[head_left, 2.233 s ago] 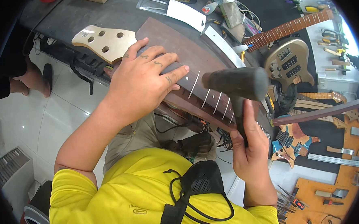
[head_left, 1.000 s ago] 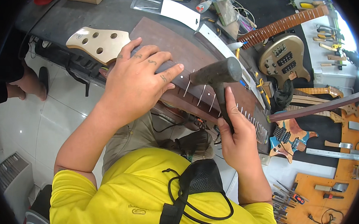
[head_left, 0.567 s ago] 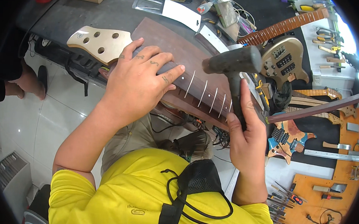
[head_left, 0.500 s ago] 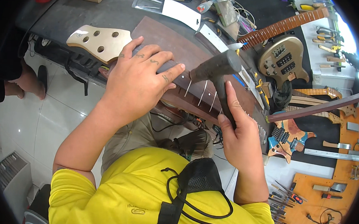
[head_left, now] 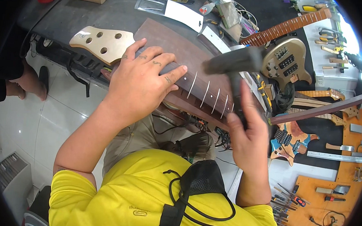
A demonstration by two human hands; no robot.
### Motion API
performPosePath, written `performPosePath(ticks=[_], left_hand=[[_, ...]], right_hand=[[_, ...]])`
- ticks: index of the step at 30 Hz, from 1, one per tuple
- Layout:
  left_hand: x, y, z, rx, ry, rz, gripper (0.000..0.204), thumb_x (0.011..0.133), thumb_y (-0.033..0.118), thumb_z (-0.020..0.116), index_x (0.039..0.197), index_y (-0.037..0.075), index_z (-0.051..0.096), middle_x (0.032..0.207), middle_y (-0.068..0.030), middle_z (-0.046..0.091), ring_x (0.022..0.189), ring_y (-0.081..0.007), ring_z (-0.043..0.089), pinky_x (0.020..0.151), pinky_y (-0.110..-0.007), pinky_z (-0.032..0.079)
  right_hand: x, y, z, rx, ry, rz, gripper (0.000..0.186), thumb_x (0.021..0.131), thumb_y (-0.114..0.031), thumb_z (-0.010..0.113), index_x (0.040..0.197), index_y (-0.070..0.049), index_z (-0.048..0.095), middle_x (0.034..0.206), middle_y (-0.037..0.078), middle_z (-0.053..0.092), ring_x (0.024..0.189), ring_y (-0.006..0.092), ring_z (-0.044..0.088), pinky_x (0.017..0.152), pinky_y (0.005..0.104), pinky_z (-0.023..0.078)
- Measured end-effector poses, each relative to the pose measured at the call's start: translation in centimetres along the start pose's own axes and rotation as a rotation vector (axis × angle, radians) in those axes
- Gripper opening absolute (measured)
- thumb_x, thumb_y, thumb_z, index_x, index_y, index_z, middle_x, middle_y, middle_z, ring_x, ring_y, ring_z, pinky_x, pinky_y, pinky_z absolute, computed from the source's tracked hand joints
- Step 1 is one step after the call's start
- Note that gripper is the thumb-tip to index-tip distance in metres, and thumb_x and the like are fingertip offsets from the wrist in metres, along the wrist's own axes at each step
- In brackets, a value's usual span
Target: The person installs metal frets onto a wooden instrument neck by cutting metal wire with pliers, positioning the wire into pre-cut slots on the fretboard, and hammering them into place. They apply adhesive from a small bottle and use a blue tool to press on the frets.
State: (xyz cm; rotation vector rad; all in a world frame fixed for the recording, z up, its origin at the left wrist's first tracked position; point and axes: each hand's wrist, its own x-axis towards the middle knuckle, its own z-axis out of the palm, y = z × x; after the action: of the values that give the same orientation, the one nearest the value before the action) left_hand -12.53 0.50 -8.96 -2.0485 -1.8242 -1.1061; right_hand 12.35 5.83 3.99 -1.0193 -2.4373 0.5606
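A guitar neck with a pale, holed headstock [head_left: 79, 41] lies on the bench, its dark fingerboard [head_left: 200, 89] carrying white dots and several bright fret wires [head_left: 206, 94]. My left hand [head_left: 139, 80] is closed over the neck near the headstock, pressing it down. In my right hand [head_left: 249, 131] is a black mallet [head_left: 233, 61], gripped by its handle, with the thumb and index finger along it. The mallet's head is motion-blurred and appears raised, apart from the frets. Under my left palm, part of the neck is hidden.
A brown board [head_left: 164, 38] lies flat beside the neck. Farther back are a clear-and-white package [head_left: 182, 15], a fretted neck [head_left: 286, 26] and a gold guitar body [head_left: 288, 61]. A dark wooden strip [head_left: 320, 109] juts in at right. Another person's leg [head_left: 29, 78] shows at left.
The mallet has shifted up and right, away from the fret near my left fingertips, uncovering more fret wires. My left hand keeps its hold, and the neck has barely shifted.
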Motion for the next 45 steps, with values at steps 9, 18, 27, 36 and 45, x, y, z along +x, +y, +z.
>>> performPosePath(ticks=[9, 18, 27, 36, 45], left_hand=[[0.2, -0.1, -0.1, -0.005, 0.010, 0.003, 0.049, 0.082, 0.022, 0.087, 0.130, 0.021, 0.079, 0.128, -0.0051, 0.071, 0.126, -0.0300, 0.064, 0.119, -0.059, 0.039], [0.5, -0.2, -0.5, 0.018, 0.000, 0.014, 0.053, 0.081, 0.024, 0.088, 0.132, 0.018, 0.077, 0.128, -0.0073, 0.071, 0.127, -0.0312, 0.063, 0.119, -0.060, 0.039], [6.3, -1.9, -2.1, -0.297, -0.445, 0.042, 0.069, 0.073, 0.033, 0.093, 0.135, 0.008, 0.075, 0.120, -0.0158, 0.076, 0.117, -0.0386, 0.068, 0.103, -0.046, 0.053], [6.3, -1.3, -1.5, -0.279, -0.412, 0.025, 0.058, 0.071, 0.033, 0.094, 0.121, 0.009, 0.077, 0.110, -0.0095, 0.077, 0.108, -0.0352, 0.071, 0.094, -0.046, 0.056], [6.5, -1.3, -1.8, -0.275, -0.447, 0.005, 0.058, 0.069, 0.033, 0.092, 0.119, 0.009, 0.077, 0.107, -0.0092, 0.077, 0.106, -0.0346, 0.071, 0.092, -0.046, 0.056]], right_hand=[[-0.8, -0.7, -0.2, -0.124, -0.178, 0.048, 0.070, 0.099, 0.008, 0.062, 0.166, -0.003, 0.044, 0.137, 0.028, 0.070, 0.124, 0.0336, 0.070, 0.105, 0.0330, 0.051], [-1.6, -0.1, 0.7, -0.189, -0.204, 0.051, 0.072, 0.099, 0.007, 0.063, 0.167, -0.007, 0.045, 0.125, 0.028, 0.073, 0.109, 0.0376, 0.074, 0.099, 0.0321, 0.052], [-1.0, -1.2, 0.0, -0.240, -0.261, 0.117, 0.073, 0.096, 0.008, 0.065, 0.165, -0.008, 0.048, 0.111, 0.028, 0.072, 0.093, 0.0401, 0.069, 0.091, 0.0330, 0.054], [-1.9, -1.0, -0.5, -0.247, -0.291, 0.050, 0.071, 0.093, 0.012, 0.065, 0.161, -0.001, 0.051, 0.134, 0.029, 0.070, 0.115, 0.0388, 0.074, 0.102, 0.0342, 0.052], [-1.8, -0.2, -1.3, -0.216, -0.246, -0.056, 0.080, 0.091, 0.009, 0.069, 0.165, -0.010, 0.049, 0.088, 0.018, 0.062, 0.076, 0.0384, 0.063, 0.075, 0.0424, 0.056]])
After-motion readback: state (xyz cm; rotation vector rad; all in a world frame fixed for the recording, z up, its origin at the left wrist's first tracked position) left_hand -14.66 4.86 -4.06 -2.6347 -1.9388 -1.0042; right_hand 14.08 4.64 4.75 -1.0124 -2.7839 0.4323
